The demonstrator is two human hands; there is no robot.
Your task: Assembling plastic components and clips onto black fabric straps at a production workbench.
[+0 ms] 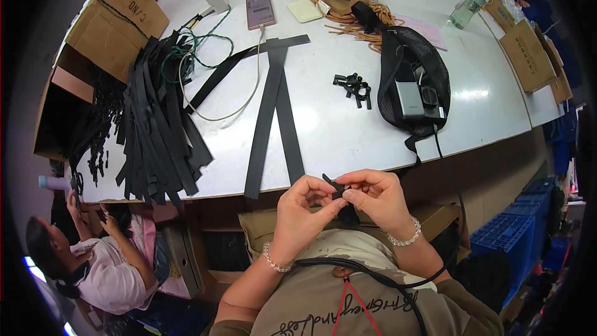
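In front of my body, at the table's near edge, my left hand [303,210] and my right hand [379,198] meet with fingers pinched. Between them is a small black strap piece [337,187]; part of it hangs below the fingers, and its exact shape is partly hidden. Two long black straps [289,137] lie spread on the white table [336,140] beyond my left hand. Farther off to the right sits a small pile of black plastic clips [355,88].
At left, a heap of black straps [158,124] spills over the table's edge beside a cardboard box [118,15]. A phone [260,10] with a white cable lies farther back. On the right are a black mesh bag [388,62] and a bottle [467,8]. A co-worker [106,261] sits at left.
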